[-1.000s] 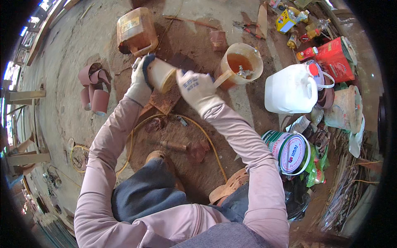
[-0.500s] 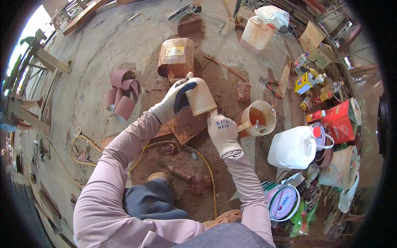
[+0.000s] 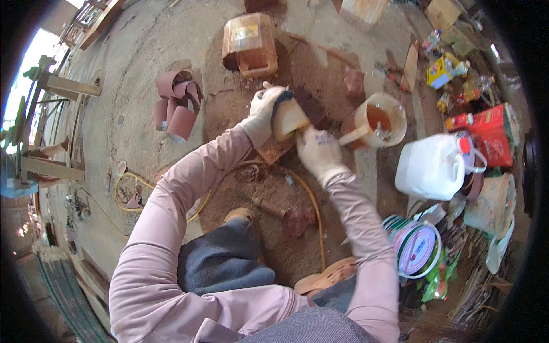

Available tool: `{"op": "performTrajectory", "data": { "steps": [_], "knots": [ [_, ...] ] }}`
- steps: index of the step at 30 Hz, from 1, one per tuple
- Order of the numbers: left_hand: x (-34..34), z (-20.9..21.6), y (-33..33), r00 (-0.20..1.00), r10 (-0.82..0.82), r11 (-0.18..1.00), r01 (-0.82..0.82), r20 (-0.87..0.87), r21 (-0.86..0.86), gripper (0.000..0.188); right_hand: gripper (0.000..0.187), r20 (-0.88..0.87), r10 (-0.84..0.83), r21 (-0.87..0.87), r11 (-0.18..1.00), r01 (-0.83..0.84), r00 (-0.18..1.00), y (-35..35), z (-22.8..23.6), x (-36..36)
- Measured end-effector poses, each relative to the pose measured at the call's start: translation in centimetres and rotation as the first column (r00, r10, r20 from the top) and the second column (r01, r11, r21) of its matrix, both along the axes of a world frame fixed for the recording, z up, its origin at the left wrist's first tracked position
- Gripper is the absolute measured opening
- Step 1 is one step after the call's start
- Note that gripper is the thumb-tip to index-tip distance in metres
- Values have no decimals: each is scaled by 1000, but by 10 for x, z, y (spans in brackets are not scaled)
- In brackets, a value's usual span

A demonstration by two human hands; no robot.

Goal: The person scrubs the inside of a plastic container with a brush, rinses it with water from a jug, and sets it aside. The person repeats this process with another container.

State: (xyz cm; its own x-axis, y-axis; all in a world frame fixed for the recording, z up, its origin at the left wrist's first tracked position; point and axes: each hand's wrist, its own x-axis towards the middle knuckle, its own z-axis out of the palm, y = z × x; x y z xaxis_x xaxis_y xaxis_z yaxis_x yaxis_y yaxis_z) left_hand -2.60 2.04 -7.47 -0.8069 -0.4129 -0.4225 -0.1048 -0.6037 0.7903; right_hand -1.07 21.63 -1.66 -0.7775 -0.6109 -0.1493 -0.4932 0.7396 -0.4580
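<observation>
A pale tan, cup-shaped piece [image 3: 290, 117] is held tilted in front of me, its rim facing down toward my right. My left hand [image 3: 264, 111], in a pale glove with dark finger coating, wraps round its side and rounded end. Close against the rim is my gloved right hand [image 3: 320, 151], slightly smeared, its fingers curled; whatever may be in them is hidden. Under the piece lies a brown board [image 3: 273, 154]. To the right of my right hand stands a clear plastic pitcher [image 3: 394, 137] with reddish-brown liquid inside.
A cut plastic jug [image 3: 251, 40] stands ahead. Reddish sandpaper strips [image 3: 183, 123] lie to the left. A white jug [image 3: 429, 168] and a lidded bucket [image 3: 414, 248] stand to the right. A yellow hose [image 3: 317, 217] curves across the dusty floor near my foot.
Both hands have shifted slightly to the right in view with the cup-shaped piece, which has tilted differently. My view has moved, so the surroundings sit higher and farther right.
</observation>
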Motion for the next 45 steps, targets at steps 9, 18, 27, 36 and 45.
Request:
{"op": "performTrajectory", "data": {
  "steps": [9, 18, 27, 36, 45],
  "knots": [
    [-14, -10, -65, 941, -164, 925, 251, -297, 284, 28, 24, 939, 300, -336, 692, 639, 168, 1, -4, 24],
    [5, -3, -89, 868, -212, 952, 288, -450, 107, 39, 30, 359, -165, -333, 897, 292, 918, 66, -1, 48],
    [-1, 16, -88, 848, -320, 929, 369, -424, 37, 38, 28, -247, -144, -443, 896, 21, 958, 67, 66, 46],
    [0, 55, -43, 968, -225, 934, 247, -111, 259, 64, 34, -529, 102, -80, 982, -169, 842, 59, 80, 37],
    [-12, 43, -15, 972, -163, 948, 106, 171, 301, 47, 8, -795, 411, 334, 911, -243, 447, 0, 37, -19]
  ]
}}
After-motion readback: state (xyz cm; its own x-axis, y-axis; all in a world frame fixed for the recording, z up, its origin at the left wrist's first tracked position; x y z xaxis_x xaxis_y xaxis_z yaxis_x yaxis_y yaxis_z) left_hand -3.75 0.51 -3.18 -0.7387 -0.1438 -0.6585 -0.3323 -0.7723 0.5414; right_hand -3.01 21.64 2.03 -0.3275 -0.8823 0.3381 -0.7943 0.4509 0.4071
